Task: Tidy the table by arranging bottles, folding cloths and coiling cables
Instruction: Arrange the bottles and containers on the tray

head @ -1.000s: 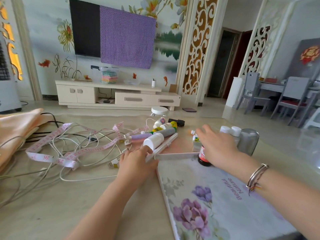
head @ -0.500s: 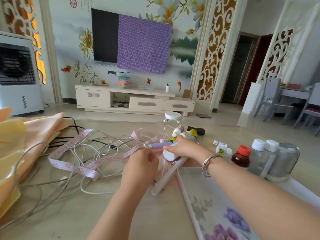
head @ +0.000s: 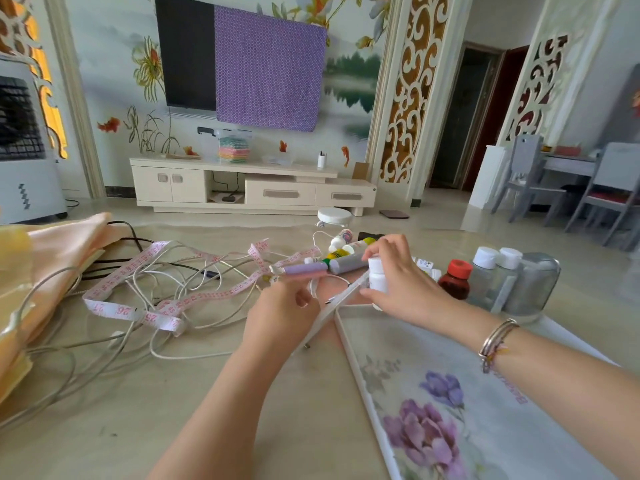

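My right hand grips a white bottle upright, just above the far corner of the flowered tray. My left hand rests on the table beside it, fingers curled near a white cable end; what it holds I cannot tell. A purple tube, a grey tube and small bottles lie behind the hands. To the right stand a red-capped brown bottle, two white-capped clear bottles and a grey jar.
Tangled white cables and a pink measuring tape spread across the table's left half. A peach cloth lies at the left edge. A white strip leans along the tray's left rim.
My right hand has picked the white bottle up from among the tubes and stood it upright nearer the tray. The view has shifted slightly; my left hand stays in place.
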Demonstrator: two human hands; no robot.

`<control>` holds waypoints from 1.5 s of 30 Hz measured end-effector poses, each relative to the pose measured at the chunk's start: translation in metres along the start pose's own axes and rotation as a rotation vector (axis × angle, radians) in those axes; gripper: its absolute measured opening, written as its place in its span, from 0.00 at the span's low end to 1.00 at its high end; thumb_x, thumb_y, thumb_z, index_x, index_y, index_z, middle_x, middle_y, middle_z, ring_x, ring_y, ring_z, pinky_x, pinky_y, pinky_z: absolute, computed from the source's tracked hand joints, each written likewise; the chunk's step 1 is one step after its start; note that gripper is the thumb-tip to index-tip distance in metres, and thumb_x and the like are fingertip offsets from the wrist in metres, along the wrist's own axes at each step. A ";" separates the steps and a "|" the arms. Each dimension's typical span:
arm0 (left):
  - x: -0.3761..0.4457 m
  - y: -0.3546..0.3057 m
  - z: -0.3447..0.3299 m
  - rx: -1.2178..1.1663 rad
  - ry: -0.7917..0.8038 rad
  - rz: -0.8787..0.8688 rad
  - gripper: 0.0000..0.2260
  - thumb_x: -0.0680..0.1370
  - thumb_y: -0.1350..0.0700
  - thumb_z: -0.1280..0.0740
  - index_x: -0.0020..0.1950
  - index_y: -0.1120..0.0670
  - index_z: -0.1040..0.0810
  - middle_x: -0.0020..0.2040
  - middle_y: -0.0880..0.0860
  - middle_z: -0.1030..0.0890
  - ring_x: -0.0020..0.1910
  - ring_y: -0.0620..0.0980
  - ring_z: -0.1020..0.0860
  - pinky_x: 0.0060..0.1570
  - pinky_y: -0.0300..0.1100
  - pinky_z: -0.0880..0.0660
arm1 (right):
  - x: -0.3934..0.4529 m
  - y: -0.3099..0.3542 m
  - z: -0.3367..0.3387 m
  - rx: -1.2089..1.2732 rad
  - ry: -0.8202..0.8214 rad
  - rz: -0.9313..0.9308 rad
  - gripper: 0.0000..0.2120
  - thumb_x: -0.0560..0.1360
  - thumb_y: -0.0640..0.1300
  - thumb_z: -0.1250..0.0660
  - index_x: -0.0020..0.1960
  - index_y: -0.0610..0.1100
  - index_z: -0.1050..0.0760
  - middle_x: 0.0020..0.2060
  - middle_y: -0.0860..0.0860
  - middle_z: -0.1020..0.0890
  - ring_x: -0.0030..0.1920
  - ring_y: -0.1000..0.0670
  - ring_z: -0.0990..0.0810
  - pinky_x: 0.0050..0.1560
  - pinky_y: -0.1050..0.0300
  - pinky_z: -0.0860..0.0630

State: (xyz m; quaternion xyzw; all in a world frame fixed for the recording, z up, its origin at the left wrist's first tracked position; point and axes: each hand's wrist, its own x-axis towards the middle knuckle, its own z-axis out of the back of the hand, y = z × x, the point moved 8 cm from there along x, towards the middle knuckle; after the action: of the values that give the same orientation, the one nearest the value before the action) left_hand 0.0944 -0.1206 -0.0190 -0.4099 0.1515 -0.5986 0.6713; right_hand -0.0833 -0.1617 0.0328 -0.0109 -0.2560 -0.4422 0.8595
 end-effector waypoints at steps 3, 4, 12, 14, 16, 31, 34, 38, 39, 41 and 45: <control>-0.003 -0.001 -0.003 0.032 0.003 -0.004 0.03 0.73 0.54 0.35 0.41 0.50 0.21 0.42 0.45 0.19 0.48 0.51 0.22 0.52 0.47 0.24 | -0.020 -0.005 0.002 -0.092 0.021 0.035 0.19 0.77 0.48 0.34 0.62 0.44 0.38 0.57 0.50 0.40 0.51 0.49 0.28 0.51 0.54 0.29; -0.004 -0.003 -0.003 0.034 0.006 -0.004 0.03 0.73 0.54 0.35 0.40 0.49 0.22 0.42 0.46 0.19 0.48 0.51 0.22 0.52 0.47 0.24 | -0.025 -0.006 0.003 -0.133 0.025 0.041 0.18 0.78 0.48 0.37 0.62 0.43 0.38 0.58 0.49 0.39 0.51 0.47 0.28 0.51 0.50 0.28; -0.007 -0.004 -0.005 0.060 0.030 -0.010 0.04 0.73 0.54 0.35 0.40 0.49 0.21 0.41 0.45 0.19 0.47 0.51 0.22 0.53 0.46 0.24 | -0.040 -0.014 -0.001 -0.464 0.029 0.041 0.25 0.79 0.54 0.41 0.71 0.43 0.40 0.62 0.46 0.30 0.59 0.44 0.27 0.53 0.56 0.35; -0.007 -0.004 -0.005 0.056 0.026 -0.008 0.05 0.73 0.53 0.35 0.40 0.49 0.21 0.40 0.45 0.19 0.46 0.51 0.22 0.52 0.46 0.24 | -0.042 -0.015 0.001 -0.540 0.023 0.047 0.27 0.79 0.57 0.42 0.73 0.45 0.39 0.62 0.49 0.28 0.61 0.45 0.30 0.60 0.55 0.36; -0.007 -0.003 -0.005 0.051 0.023 -0.007 0.05 0.73 0.53 0.35 0.39 0.48 0.21 0.40 0.44 0.19 0.46 0.51 0.22 0.52 0.46 0.24 | -0.045 -0.013 0.004 -0.524 0.024 0.057 0.25 0.78 0.57 0.41 0.71 0.46 0.35 0.61 0.50 0.27 0.60 0.45 0.32 0.61 0.55 0.36; -0.005 -0.003 -0.006 0.032 0.026 -0.002 0.05 0.73 0.56 0.34 0.39 0.50 0.20 0.42 0.46 0.18 0.48 0.52 0.22 0.54 0.47 0.25 | -0.053 -0.016 0.031 -0.578 -0.105 0.045 0.18 0.72 0.52 0.29 0.58 0.44 0.24 0.52 0.46 0.23 0.56 0.42 0.23 0.66 0.40 0.33; -0.006 -0.003 -0.005 0.031 0.025 -0.005 0.04 0.73 0.56 0.34 0.40 0.50 0.20 0.43 0.46 0.18 0.49 0.52 0.22 0.55 0.47 0.26 | -0.051 -0.024 0.030 -0.733 0.013 -0.013 0.22 0.76 0.57 0.36 0.65 0.46 0.29 0.60 0.47 0.26 0.72 0.46 0.36 0.74 0.39 0.57; -0.006 -0.003 -0.004 0.023 0.031 -0.006 0.04 0.73 0.56 0.34 0.40 0.50 0.20 0.42 0.46 0.18 0.48 0.52 0.22 0.54 0.47 0.25 | -0.047 -0.024 0.025 -0.729 0.072 -0.048 0.24 0.77 0.57 0.40 0.69 0.47 0.36 0.67 0.48 0.32 0.75 0.47 0.45 0.73 0.39 0.63; -0.005 -0.003 -0.004 0.020 0.032 -0.003 0.04 0.73 0.55 0.34 0.40 0.50 0.20 0.42 0.45 0.18 0.47 0.52 0.22 0.54 0.47 0.25 | -0.045 -0.022 0.023 -0.707 0.073 -0.048 0.23 0.77 0.56 0.40 0.69 0.47 0.36 0.67 0.49 0.33 0.75 0.48 0.45 0.73 0.40 0.62; -0.004 -0.001 -0.001 0.001 0.021 0.004 0.05 0.74 0.55 0.35 0.42 0.50 0.20 0.42 0.46 0.18 0.46 0.52 0.22 0.52 0.47 0.25 | -0.036 -0.016 0.021 -0.625 0.034 -0.040 0.21 0.77 0.56 0.40 0.66 0.47 0.34 0.65 0.49 0.31 0.74 0.47 0.42 0.74 0.42 0.56; 0.000 0.004 0.009 -0.078 -0.035 0.001 0.05 0.75 0.57 0.35 0.44 0.54 0.19 0.42 0.49 0.18 0.43 0.53 0.20 0.46 0.47 0.22 | 0.006 -0.006 0.004 -0.471 0.028 -0.024 0.17 0.77 0.46 0.41 0.65 0.46 0.31 0.61 0.49 0.28 0.65 0.46 0.32 0.67 0.51 0.39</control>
State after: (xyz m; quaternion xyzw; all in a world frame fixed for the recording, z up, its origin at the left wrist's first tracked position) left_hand 0.1035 -0.1176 -0.0164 -0.4461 0.1633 -0.5846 0.6577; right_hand -0.0867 -0.1689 0.0377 -0.2020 -0.1342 -0.5001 0.8313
